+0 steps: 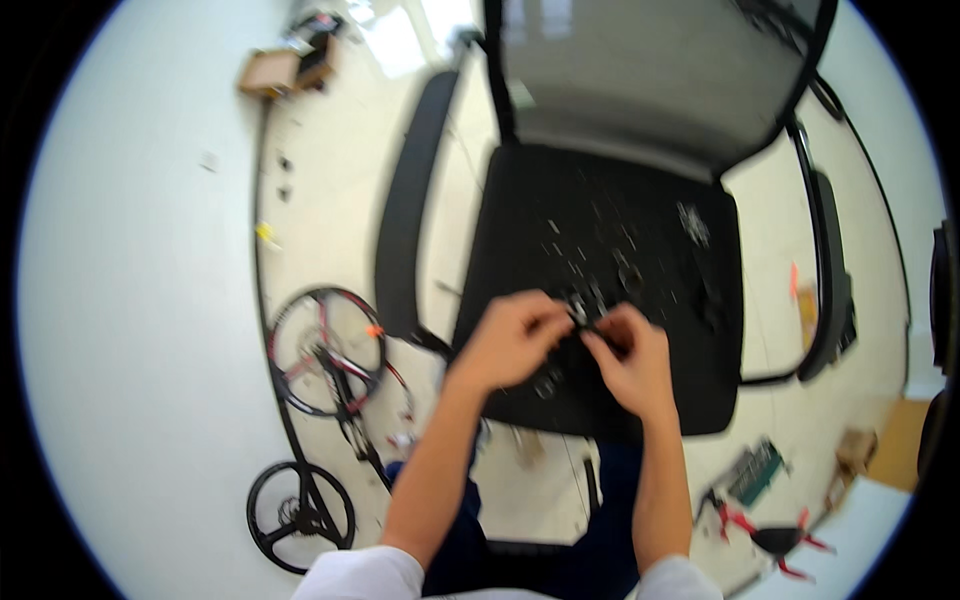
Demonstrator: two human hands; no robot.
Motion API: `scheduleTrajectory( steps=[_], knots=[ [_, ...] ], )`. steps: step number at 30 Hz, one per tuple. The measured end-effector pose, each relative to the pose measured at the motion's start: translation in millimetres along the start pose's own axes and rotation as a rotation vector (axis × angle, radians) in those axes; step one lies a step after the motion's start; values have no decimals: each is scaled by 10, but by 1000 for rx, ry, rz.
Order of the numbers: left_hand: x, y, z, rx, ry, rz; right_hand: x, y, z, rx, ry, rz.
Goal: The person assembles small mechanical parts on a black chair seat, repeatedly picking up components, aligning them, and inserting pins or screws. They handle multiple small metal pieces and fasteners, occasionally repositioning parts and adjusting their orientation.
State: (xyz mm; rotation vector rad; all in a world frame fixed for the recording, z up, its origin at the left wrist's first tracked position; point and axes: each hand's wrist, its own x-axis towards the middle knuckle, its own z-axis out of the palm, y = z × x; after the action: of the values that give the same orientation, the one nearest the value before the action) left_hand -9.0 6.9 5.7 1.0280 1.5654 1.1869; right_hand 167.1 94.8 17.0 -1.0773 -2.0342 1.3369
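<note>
My left hand and my right hand come close together over the black seat of an office chair. Both have their fingers pinched around a small shiny metal part, whose exact kind is blurred. Beyond my fingertips, several small metal pieces lie scattered on the seat. A dark ring-shaped part is among them, and a silvery heap of small parts lies farther right. Close to my left wrist, a small ring rests on the seat.
The chair's mesh backrest rises at the far side, between a left armrest and a right armrest. Spoked wheels stand by the wall at left. A green-grey case and a red-legged object are at lower right.
</note>
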Motion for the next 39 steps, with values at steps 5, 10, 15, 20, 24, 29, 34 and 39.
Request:
scheduleTrajectory(
  steps=[5, 10, 15, 20, 24, 29, 34, 39],
  knots=[
    [45, -206, -45, 29, 0, 67, 59, 154, 126, -59, -42, -160],
    [-6, -165, -8, 18, -20, 37, -33, 116, 129, -77, 0, -97],
    [89, -74, 170, -70, -28, -28, 30, 183, 48, -145, 69, -82],
    [36, -162, 134, -20, 58, -46, 54, 192, 126, -156, -77, -162],
    [126, -116, 135, -88, 34, -71, 87, 188, 82, -205, 9, -169],
    [60, -103, 196, -131, -19, -122, 27, 109, 61, -157, 18, 3],
    [78, -157, 163, -103, 24, -86, 62, 126, 105, -96, 52, -211],
    [94, -165, 151, -123, 44, -89, 36, 215, 75, -214, 60, -154]
  ],
)
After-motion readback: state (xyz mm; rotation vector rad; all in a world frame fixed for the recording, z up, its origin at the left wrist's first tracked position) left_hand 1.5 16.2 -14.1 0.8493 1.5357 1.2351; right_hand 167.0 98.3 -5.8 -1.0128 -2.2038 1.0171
